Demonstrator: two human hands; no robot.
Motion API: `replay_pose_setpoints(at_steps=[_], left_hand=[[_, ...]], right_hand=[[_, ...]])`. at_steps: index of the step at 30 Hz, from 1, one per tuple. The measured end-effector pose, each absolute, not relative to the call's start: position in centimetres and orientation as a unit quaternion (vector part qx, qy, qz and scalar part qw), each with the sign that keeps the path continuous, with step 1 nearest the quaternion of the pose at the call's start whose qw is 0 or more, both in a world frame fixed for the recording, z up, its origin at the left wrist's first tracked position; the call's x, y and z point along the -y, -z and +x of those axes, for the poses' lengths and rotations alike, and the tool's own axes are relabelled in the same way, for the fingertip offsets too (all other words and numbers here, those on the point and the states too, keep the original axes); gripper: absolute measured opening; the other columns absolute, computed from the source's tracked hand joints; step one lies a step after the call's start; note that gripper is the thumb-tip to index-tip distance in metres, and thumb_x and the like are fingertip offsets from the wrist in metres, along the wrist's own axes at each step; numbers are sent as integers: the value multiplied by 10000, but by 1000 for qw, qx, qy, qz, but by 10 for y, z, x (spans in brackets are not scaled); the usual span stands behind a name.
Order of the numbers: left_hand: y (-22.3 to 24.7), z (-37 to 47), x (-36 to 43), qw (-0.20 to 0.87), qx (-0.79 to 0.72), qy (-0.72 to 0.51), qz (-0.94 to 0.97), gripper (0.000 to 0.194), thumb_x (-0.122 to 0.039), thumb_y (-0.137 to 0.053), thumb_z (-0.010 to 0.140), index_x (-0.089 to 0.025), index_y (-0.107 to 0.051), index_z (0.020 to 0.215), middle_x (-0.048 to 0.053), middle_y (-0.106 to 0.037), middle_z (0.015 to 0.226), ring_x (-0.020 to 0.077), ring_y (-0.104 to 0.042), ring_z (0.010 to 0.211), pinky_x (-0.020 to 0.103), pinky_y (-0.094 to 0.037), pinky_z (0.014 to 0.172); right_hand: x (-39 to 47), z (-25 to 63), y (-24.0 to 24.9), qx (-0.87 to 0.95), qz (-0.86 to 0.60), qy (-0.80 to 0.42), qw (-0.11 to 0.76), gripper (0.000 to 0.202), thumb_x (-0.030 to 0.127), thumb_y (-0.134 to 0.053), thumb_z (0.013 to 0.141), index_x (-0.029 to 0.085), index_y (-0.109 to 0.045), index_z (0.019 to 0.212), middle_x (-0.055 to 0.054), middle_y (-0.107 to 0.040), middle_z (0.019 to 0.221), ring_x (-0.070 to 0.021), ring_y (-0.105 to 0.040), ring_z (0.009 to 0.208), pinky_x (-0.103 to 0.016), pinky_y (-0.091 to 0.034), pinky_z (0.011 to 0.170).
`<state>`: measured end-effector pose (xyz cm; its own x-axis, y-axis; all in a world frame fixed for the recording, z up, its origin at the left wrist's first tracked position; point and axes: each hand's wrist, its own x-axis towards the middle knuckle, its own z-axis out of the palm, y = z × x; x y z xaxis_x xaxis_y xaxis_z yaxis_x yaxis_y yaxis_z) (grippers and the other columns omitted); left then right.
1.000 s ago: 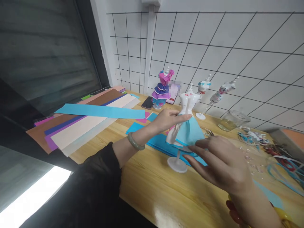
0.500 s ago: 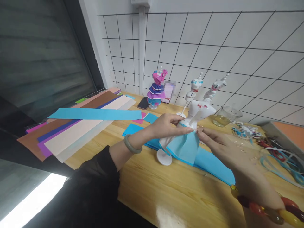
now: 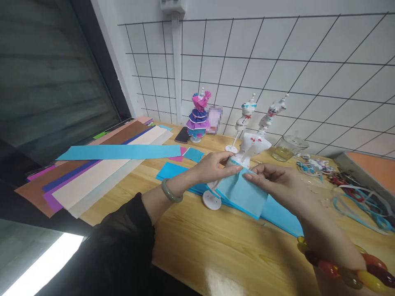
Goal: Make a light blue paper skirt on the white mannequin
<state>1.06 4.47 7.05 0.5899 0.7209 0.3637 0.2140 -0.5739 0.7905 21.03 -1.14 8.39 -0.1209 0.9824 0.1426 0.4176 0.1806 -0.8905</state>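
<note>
Since a second ago, the right hand (image 3: 274, 176) has gone from the hem up to the waist, and the white mini dress form (image 3: 253, 142) has tilted. Right thumb and fingers pinch the light-blue skirt panel (image 3: 243, 193) near its top edge; left hand (image 3: 212, 166) clasps the waist, thumb pressing the panel on. Panel's on the form's front, above the folded blue sheets (image 3: 282, 216). Likely light, fairly soft, creases easily: grip by top edge. Form probably light, smooth, slippery; hold at waist.
</note>
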Motion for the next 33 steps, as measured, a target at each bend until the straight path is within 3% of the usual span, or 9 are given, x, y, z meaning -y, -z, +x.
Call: replay_pose_setpoints(at_steps=[5, 10, 19, 26, 33], left_hand=[[-68, 11, -45, 378, -298, -354, 802, 421, -567, -569, 794, -174, -587, 944, -7, -520, 799, 130, -478, 763, 247, -403, 706], [-64, 13, -45, 391, -305, -358, 791, 488, -606, -645, 714, -173, -571, 925, -20, -508, 775, 118, -466, 724, 245, -406, 687], [-66, 12, -45, 425, -286, -361, 779, 393, -506, -646, 754, -159, -563, 919, -20, -489, 768, 116, -466, 741, 244, -395, 685], [-66, 11, -47, 423, -283, -353, 785, 384, -493, -635, 757, -157, -580, 935, -18, -494, 759, 120, -471, 736, 252, -404, 698], [-67, 10, -47, 424, -270, -350, 791, 387, -480, -639, 757, -153, -592, 958, -6, -527, 799, 128, -491, 764, 254, -416, 725]], right_hand=[[14, 205, -87, 677, -558, -261, 402, 331, 542, -738, 670, 218, -704, 726, -21, -639, 655, -152, -538, 578, -283, -424, 513], [14, 203, -86, 694, -549, -227, 407, 346, 557, -709, 698, 214, -680, 734, -16, -630, 629, -151, -546, 557, -270, -427, 485], [10, 214, -81, 698, -536, -306, 363, 382, 555, -705, 714, 185, -612, 748, -13, -592, 675, -131, -495, 596, -257, -385, 498], [12, 209, -91, 691, -474, -382, 389, 366, 539, -696, 733, 187, -601, 701, 17, -531, 626, -103, -456, 559, -229, -381, 476], [8, 214, -84, 690, -512, -341, 382, 404, 556, -739, 671, 184, -588, 704, 13, -537, 621, -109, -456, 556, -233, -360, 464]])
